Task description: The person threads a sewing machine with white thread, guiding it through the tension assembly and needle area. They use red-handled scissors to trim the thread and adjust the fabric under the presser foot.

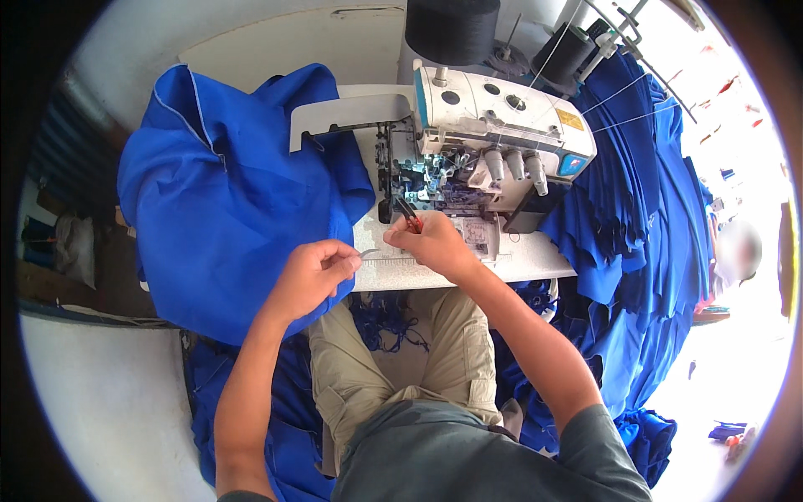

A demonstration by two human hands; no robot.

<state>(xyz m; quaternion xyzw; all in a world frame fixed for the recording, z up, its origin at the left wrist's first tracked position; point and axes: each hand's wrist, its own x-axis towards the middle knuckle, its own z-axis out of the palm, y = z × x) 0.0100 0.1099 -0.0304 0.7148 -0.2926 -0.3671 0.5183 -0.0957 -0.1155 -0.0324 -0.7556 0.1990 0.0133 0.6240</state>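
Note:
A white overlock sewing machine (502, 113) sits on a pale table (468, 272), its front mechanism exposed. My right hand (427, 243) grips a small black tool with red on its handle (410, 215), its dark tips at the lower front of the mechanism. My left hand (322, 272) is pinched on a thin pale strip (368, 253), too small to make out clearly, over the table's front edge. A large blue fabric piece with a pale-piped edge (209, 201) lies draped at the left, beside and beneath my left hand.
Black thread cones (452, 29) stand behind the machine, with a metal thread stand at the upper right. Stacked blue fabric (636, 192) hangs along the right, and more lies below the table around my legs. A blurred person (736, 251) is in the bright area at the far right.

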